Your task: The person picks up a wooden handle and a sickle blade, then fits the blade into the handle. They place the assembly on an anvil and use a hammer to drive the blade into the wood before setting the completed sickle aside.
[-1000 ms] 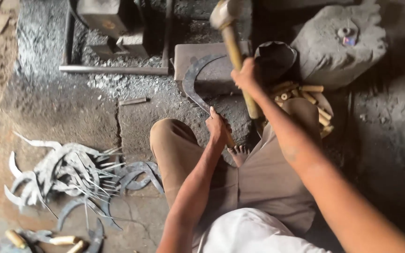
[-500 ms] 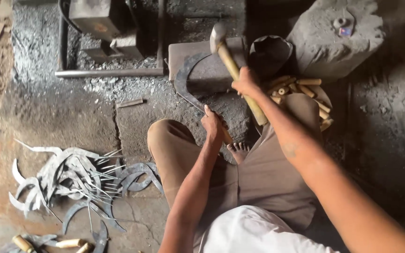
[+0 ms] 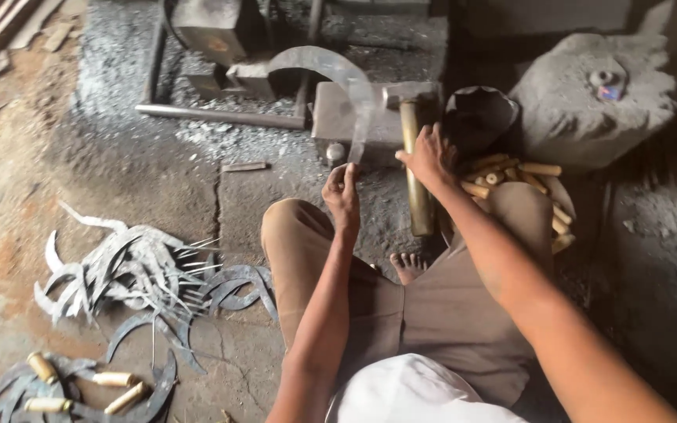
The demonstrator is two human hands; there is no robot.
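My left hand (image 3: 344,188) grips the thin tang of a curved grey sickle blade (image 3: 319,63). The blade stands up from the hand and arches left over the flat metal block (image 3: 338,117). My right hand (image 3: 430,157) is closed round the wooden handle of a hammer (image 3: 415,184). The hammer's head (image 3: 409,95) rests on the block's right end, beside the blade. I sit on the ground, with my knee (image 3: 295,227) under the left hand and my bare toes (image 3: 409,265) below the handle.
A heap of bare sickle blades (image 3: 127,270) lies at the left, and sickles with wooden handles (image 3: 80,384) at the bottom left. Wooden handles (image 3: 526,176) fill a basket by my right arm. A dark bowl (image 3: 479,117), a stone block (image 3: 589,94) and a steel bar (image 3: 221,117) stand behind.
The hammer came down from its raised position and its head now rests on the block. The blade went from lying on the block to standing upright in my left hand.
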